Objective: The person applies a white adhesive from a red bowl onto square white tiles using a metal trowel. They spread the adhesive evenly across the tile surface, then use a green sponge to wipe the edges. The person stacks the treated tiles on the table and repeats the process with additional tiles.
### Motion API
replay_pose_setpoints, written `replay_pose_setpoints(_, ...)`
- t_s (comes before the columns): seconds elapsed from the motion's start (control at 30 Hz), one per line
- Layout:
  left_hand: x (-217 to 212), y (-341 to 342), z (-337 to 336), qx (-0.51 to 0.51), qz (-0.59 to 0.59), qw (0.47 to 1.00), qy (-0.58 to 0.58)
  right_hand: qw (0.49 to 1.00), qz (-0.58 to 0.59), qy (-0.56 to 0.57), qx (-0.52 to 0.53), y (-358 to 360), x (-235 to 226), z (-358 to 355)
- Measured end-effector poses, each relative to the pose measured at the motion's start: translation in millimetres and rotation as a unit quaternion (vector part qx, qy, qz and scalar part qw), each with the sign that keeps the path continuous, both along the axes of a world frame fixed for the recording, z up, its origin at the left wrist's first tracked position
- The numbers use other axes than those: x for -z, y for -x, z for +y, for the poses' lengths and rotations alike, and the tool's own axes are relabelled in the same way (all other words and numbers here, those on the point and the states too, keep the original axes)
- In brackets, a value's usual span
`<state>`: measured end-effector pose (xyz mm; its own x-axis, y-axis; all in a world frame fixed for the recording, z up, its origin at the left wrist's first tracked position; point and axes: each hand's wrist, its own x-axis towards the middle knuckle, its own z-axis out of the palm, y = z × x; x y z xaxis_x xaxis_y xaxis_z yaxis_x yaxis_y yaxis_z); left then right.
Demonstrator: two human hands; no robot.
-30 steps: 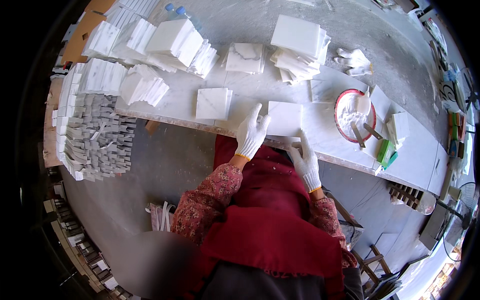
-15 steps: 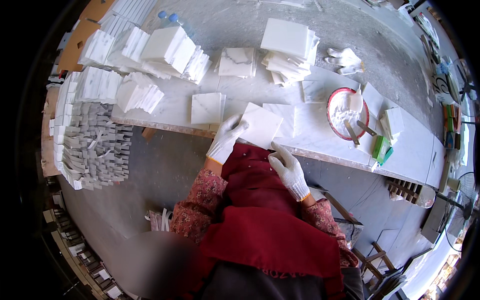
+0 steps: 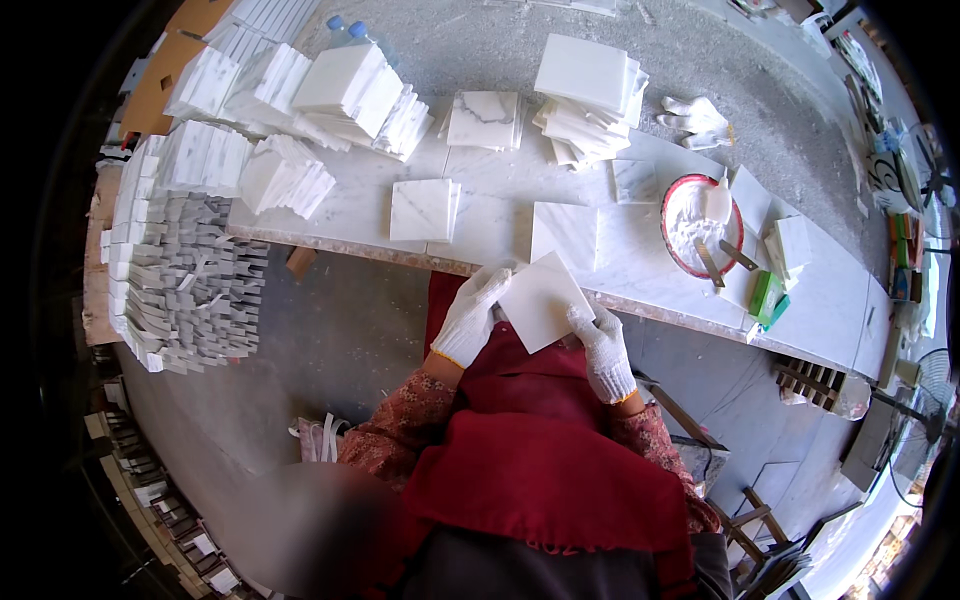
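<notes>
Both hands wear white knit gloves. Between them, above my apron at the table's front edge, a square white marble tile (image 3: 546,303) is held tilted with a corner pointing down. My left hand (image 3: 474,315) is closed on its left side, and my right hand (image 3: 602,350) grips its right edge. Just beyond, a veined tile (image 3: 564,236) lies flat on the marble tabletop (image 3: 490,215). Left of that is a small stack of tiles (image 3: 422,211). To the right sits a red-rimmed bowl (image 3: 668,245) of white paste with putty knives (image 3: 710,264) in it.
Stacked tiles (image 3: 345,85) crowd the left and back, with another tall stack (image 3: 583,75) at the back middle. A loose white glove (image 3: 697,122) lies behind the bowl. A green box (image 3: 766,296) stands near the right front edge. Narrow stone strips (image 3: 200,280) are piled at left.
The tile has come off the table toward me and turned. My right hand, earlier apart from it, now grips its edge; my left hand has moved slightly right and nearer.
</notes>
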<state>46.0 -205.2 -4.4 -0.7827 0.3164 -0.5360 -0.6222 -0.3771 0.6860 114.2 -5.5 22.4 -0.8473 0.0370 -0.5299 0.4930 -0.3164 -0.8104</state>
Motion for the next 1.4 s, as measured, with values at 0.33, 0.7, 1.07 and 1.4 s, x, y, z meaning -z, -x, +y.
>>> replay_pose_setpoints(0.33,3,-22,40,0.007,-0.020,0.995,-0.100,0.879,0.175,-0.441,-0.041,-8,-16,3)
replay_pose_setpoints(0.7,22,-25,22,0.053,-0.155,0.986,0.016,0.799,0.378,-0.454,-0.108,-17,-26,-32)
replay_pose_setpoints(1.07,-6,20,28,0.357,-0.224,0.892,-0.164,0.634,0.635,-0.370,-0.241,0,-42,-21)
replay_pose_setpoints(1.4,-26,61,48,-0.077,-0.132,0.987,0.051,0.990,0.013,-0.143,-0.002,-19,-6,68)
